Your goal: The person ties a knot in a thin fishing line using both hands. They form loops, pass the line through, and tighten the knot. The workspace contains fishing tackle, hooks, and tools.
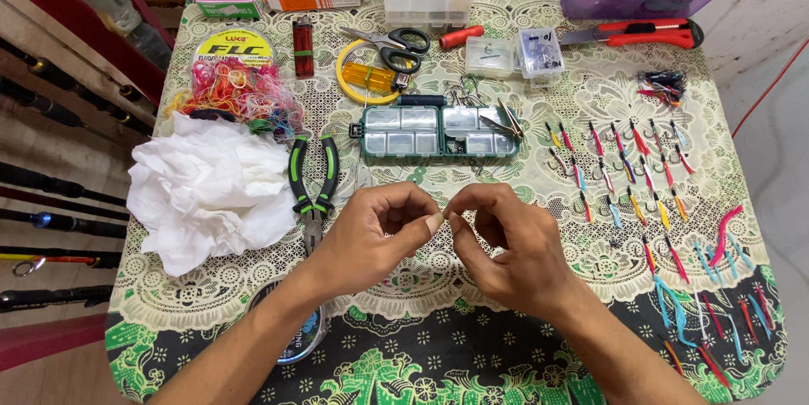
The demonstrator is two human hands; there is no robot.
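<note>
Two bare forearms enter from the near edge and converge toward the middle of the scene. The left forearm rises from the near left, angled to the right; the right forearm rises from the near right, angled to the left. The left hand point(375, 232) is curled, knuckles turned away, thumb extended rightward with a pale strip across its tip. The right hand point(506, 241) is likewise curled, back of the hand facing up, fingers folded inward. Thumb and forefinger tips of both hands meet in a fine pinch grip at the centre; whatever lies between them is too small to tell.
</note>
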